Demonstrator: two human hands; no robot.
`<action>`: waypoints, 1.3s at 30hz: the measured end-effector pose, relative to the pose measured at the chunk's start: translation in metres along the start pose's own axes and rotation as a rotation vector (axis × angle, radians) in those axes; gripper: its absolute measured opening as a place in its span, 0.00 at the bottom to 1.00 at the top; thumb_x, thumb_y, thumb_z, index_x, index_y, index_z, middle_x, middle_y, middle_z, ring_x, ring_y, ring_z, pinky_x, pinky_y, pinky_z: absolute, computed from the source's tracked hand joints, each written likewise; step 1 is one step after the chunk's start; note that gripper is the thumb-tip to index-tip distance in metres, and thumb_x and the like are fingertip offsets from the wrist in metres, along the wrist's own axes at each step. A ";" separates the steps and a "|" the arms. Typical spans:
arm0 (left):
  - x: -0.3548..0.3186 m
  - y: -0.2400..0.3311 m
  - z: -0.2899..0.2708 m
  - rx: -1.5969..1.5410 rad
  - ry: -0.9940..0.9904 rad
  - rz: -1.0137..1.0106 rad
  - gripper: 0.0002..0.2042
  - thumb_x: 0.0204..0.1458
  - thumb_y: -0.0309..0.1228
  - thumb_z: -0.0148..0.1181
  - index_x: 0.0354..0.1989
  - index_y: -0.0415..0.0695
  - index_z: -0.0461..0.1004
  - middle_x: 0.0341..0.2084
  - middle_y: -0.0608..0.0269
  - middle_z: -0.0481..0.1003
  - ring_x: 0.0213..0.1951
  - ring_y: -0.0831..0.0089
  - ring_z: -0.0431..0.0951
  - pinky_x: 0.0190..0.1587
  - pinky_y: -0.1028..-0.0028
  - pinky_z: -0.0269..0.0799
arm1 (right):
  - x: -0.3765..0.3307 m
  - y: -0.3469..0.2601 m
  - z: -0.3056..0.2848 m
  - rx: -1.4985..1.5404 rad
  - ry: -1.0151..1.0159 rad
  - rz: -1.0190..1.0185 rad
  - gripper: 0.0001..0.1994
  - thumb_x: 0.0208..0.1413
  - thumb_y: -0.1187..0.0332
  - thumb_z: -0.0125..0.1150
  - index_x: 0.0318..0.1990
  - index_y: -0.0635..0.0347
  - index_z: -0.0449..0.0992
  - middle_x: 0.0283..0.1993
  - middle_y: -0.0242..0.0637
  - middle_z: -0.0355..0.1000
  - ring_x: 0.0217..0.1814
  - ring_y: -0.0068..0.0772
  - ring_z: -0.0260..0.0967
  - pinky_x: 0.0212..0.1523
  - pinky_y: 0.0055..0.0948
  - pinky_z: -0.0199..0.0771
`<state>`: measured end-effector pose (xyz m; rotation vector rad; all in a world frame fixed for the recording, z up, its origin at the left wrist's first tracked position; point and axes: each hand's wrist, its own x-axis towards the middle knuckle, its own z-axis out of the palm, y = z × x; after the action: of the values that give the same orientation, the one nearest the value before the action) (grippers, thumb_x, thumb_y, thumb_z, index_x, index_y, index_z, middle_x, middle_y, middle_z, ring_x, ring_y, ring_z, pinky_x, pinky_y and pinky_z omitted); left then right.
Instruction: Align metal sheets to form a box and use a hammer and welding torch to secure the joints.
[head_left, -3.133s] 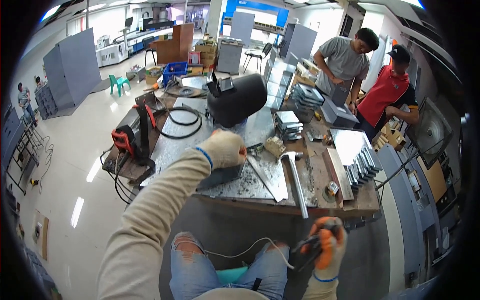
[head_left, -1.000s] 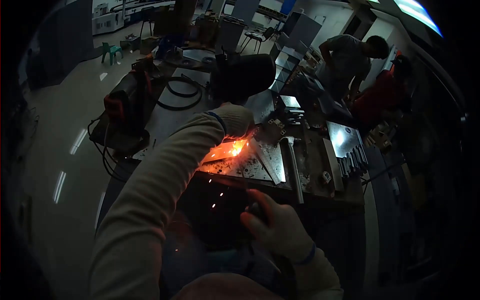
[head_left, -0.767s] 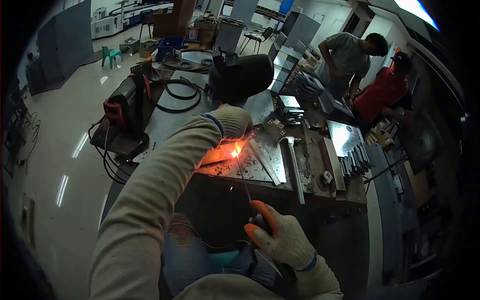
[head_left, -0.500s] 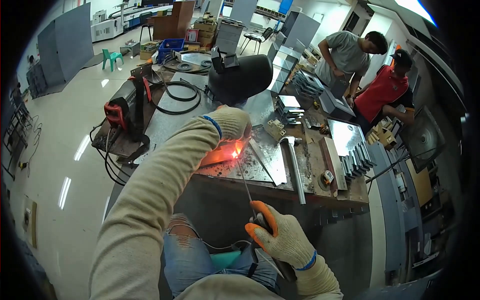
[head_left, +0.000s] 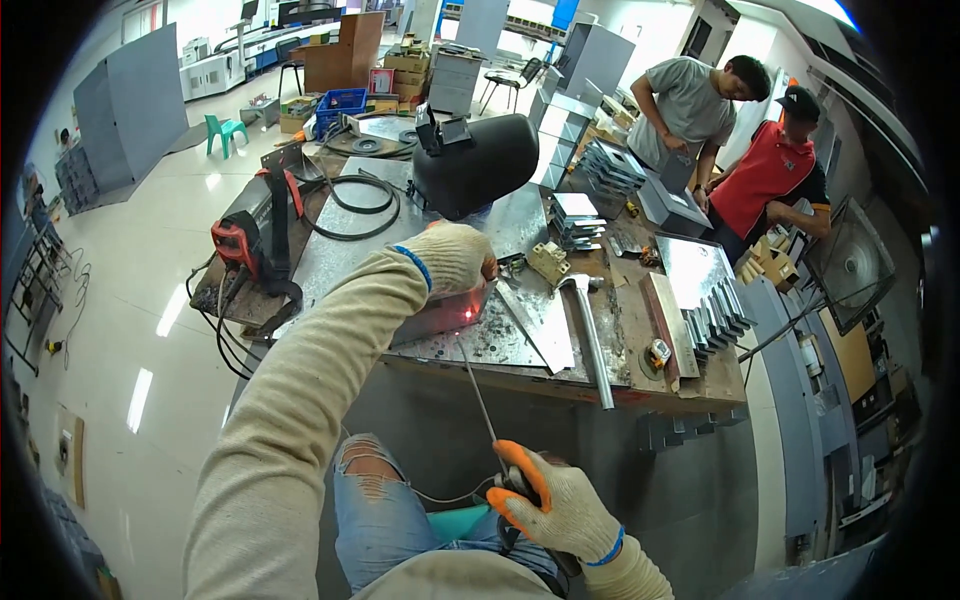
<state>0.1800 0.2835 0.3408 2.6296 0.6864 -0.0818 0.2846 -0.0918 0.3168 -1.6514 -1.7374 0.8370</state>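
Electrode rod [head_left: 477, 385] in R hand [head_left: 560, 510], L hand [head_left: 455, 257] on workpiece [head_left: 440, 315].

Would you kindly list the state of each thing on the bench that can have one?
Left hand: gloved, pressing on the metal workpiece.
Right hand: gloved, gripping the electrode holder.
Welding rod: tip glowing at the workpiece.
Welding helmet: lying on the bench.
Hammer: lying flat, untouched.

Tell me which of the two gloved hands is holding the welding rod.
The right hand, low in the picture, grips the holder of the welding rod. The left hand rests up on the metal piece on the table instead.
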 end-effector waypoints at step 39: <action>0.024 -0.072 0.194 -1.932 1.539 -0.500 0.13 0.65 0.30 0.60 0.55 0.45 0.68 0.31 0.49 0.77 0.25 0.58 0.78 0.24 0.58 0.81 | -0.097 0.079 0.006 0.535 0.458 0.000 0.30 0.58 0.79 0.67 0.70 0.69 0.73 0.41 0.40 0.80 0.30 0.23 0.70 0.32 0.23 0.72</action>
<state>0.1757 0.2717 0.1333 0.2464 0.9192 1.5763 0.3342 -0.1867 0.2514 -1.3420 -1.0815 0.7624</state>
